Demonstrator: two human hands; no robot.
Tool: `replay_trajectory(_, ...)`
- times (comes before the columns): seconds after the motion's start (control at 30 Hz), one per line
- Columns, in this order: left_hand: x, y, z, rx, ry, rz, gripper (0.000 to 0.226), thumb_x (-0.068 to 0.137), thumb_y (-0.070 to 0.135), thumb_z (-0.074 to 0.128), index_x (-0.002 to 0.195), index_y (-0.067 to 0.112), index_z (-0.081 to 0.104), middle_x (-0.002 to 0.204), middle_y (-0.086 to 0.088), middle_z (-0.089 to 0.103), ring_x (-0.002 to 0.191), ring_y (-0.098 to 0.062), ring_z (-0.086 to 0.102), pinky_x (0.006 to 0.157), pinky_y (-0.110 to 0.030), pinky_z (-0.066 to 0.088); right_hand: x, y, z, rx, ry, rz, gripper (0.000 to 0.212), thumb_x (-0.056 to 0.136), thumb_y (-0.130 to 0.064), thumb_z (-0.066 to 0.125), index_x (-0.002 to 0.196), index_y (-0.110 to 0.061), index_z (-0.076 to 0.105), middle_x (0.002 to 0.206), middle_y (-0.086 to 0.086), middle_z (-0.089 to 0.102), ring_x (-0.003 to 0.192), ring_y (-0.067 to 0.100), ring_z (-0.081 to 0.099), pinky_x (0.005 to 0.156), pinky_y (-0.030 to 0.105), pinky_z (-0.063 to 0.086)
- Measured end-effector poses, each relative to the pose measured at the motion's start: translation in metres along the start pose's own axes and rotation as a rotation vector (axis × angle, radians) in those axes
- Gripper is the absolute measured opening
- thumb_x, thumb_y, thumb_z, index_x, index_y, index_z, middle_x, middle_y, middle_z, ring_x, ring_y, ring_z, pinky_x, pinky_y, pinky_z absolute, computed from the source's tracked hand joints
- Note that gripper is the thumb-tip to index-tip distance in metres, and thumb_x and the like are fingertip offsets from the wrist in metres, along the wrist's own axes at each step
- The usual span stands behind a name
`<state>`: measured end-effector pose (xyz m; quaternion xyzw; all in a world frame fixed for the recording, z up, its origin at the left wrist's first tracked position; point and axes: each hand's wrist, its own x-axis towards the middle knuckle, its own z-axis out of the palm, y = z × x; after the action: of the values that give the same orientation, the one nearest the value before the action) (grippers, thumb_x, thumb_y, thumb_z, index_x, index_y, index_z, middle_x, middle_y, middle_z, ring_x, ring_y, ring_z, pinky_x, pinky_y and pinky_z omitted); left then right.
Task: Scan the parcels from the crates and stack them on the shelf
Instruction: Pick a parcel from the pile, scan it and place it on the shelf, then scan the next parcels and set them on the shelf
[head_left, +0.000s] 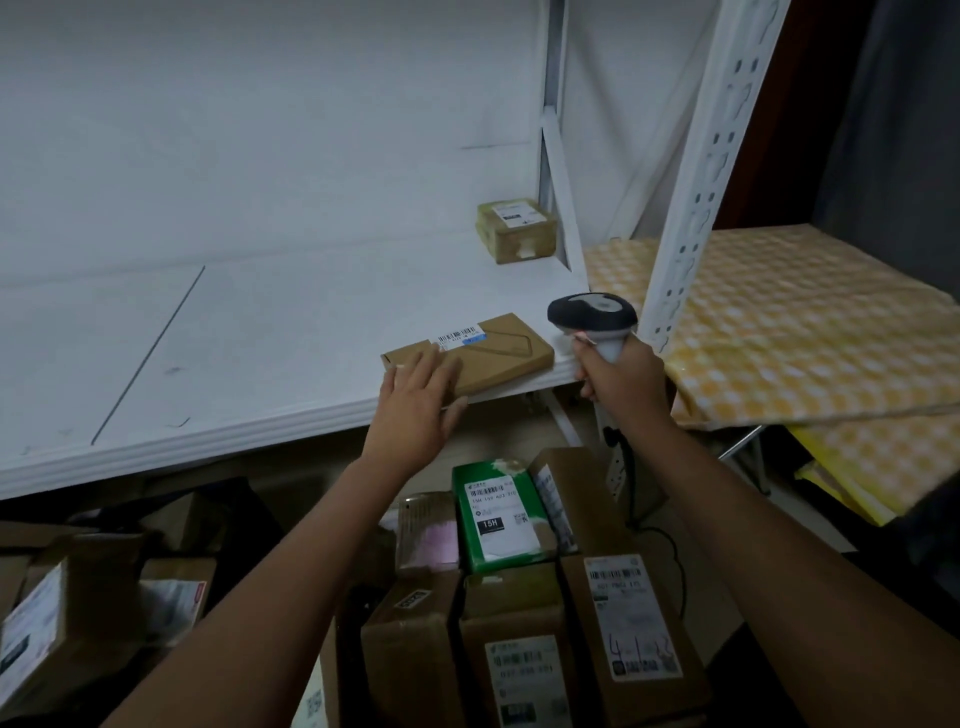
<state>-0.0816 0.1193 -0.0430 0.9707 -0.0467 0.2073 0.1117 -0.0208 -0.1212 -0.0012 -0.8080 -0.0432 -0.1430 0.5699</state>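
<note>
Parcels in the crates (519, 613) sit closest, below both forearms: brown cartons and a green parcel (496, 519), labels up. Above them the left hand (415, 410) lies flat, fingers spread, on the near end of a flat cardboard parcel (493, 348) at the front edge of the white shelf (208, 364). The right hand (618, 379) grips a barcode scanner (592, 317) just beside it. That parcel looks light and stiff; taking it by its long edges should serve. Further back stands a small taped box (517, 231) near a perforated upright (711, 171). Yellow chequered sheets (805, 322) lie to the right.
</note>
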Motion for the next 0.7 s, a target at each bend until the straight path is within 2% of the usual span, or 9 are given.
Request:
replay_trajectory(0.07,-0.007,-0.003,-0.004,-0.202,0.151,-0.184,0.055,0.099,0.036,0.058,0.147,0.013,0.043,0.158,-0.016,0.030,0.146,-0.032,0.028,0.119,-0.049,0.024,0.001,0.000,0.004,0.004,-0.017,-0.017,0.021,0.092,-0.030,0.066,0.092,-0.009,0.064,0.067,0.001,0.067,0.043,-0.001,0.057,0.045,0.015,0.047)
replay_trajectory(0.13,-0.016,-0.004,-0.009,-0.497,0.256,-0.501,0.048,0.097,0.033,0.061,0.137,0.009,0.048,0.145,-0.016,0.038,0.130,-0.031,0.044,0.107,-0.043,0.041,0.003,0.000,0.008,-0.021,-0.028,-0.032,0.023,0.092,-0.033,0.067,0.091,-0.010,0.064,0.068,0.002,0.068,0.043,0.001,0.057,0.048,0.019,0.049)
replay_trajectory(0.2,-0.022,-0.005,-0.014,-0.835,0.178,-0.848,0.042,0.099,0.039,0.056,0.125,0.006,0.053,0.128,-0.014,0.049,0.111,-0.024,0.051,0.091,-0.037,0.046,0.004,0.001,0.011,-0.043,-0.056,-0.032,0.026,0.091,-0.036,0.066,0.090,-0.010,0.065,0.068,0.002,0.069,0.043,0.003,0.058,0.049,0.023,0.050)
replay_trajectory(0.3,-0.019,-0.009,-0.016,-1.338,-0.068,-1.119,0.052,0.098,0.053,0.052,0.109,0.003,0.061,0.097,-0.013,0.060,0.094,-0.025,0.056,0.092,-0.039,0.053,0.003,-0.005,0.015,-0.048,-0.108,-0.043,0.026,0.092,-0.035,0.066,0.087,-0.009,0.065,0.066,0.001,0.068,0.046,0.009,0.061,0.052,0.027,0.052)
replay_trajectory(0.37,-0.011,-0.010,-0.015,-1.523,-0.156,-1.154,0.056,0.093,0.057,0.057,0.109,0.003,0.061,0.097,-0.014,0.063,0.091,-0.023,0.063,0.079,-0.033,0.061,0.000,-0.009,0.014,-0.038,-0.158,-0.048,0.024,0.091,-0.033,0.066,0.085,-0.009,0.065,0.063,0.000,0.068,0.046,0.011,0.061,0.054,0.027,0.053)
replay_trajectory(0.43,0.001,-0.008,-0.015,-1.630,-0.141,-1.159,0.048,0.092,0.048,0.064,0.113,0.006,0.060,0.103,-0.014,0.065,0.089,-0.022,0.067,0.069,-0.030,0.063,-0.004,-0.013,0.011,-0.052,-0.223,-0.060,0.023,0.091,-0.031,0.066,0.079,-0.012,0.064,0.058,-0.003,0.066,0.045,0.009,0.059,0.054,0.023,0.052)
replay_trajectory(0.5,0.010,-0.006,-0.015,-1.724,-0.115,-1.144,0.036,0.093,0.031,0.067,0.118,0.006,0.059,0.104,-0.016,0.067,0.087,-0.022,0.068,0.068,-0.029,0.062,-0.006,-0.016,0.004,-0.075,-0.274,-0.068,0.023,0.091,-0.029,0.067,0.073,-0.016,0.062,0.056,-0.005,0.064,0.046,0.010,0.059,0.054,0.022,0.051)
replay_trajectory(0.6,0.015,-0.007,-0.017,-1.770,-0.134,-1.080,0.035,0.093,0.013,0.066,0.126,0.002,0.059,0.107,-0.016,0.068,0.091,-0.023,0.068,0.067,-0.027,0.062,-0.003,-0.022,-0.008,-0.115,-0.300,-0.071,0.021,0.092,-0.029,0.067,0.077,-0.015,0.062,0.060,-0.002,0.066,0.046,0.009,0.059,0.051,0.019,0.049)
replay_trajectory(0.7,0.014,-0.005,-0.016,-1.754,-0.134,-0.980,0.025,0.094,0.008,0.064,0.117,0.000,0.062,0.114,-0.015,0.069,0.102,-0.022,0.067,0.079,-0.029,0.060,0.005,-0.026,-0.021,-0.171,-0.307,-0.029,0.023,0.092,-0.029,0.067,0.078,-0.011,0.064,0.056,-0.002,0.065,0.046,0.009,0.060,0.049,0.019,0.048)
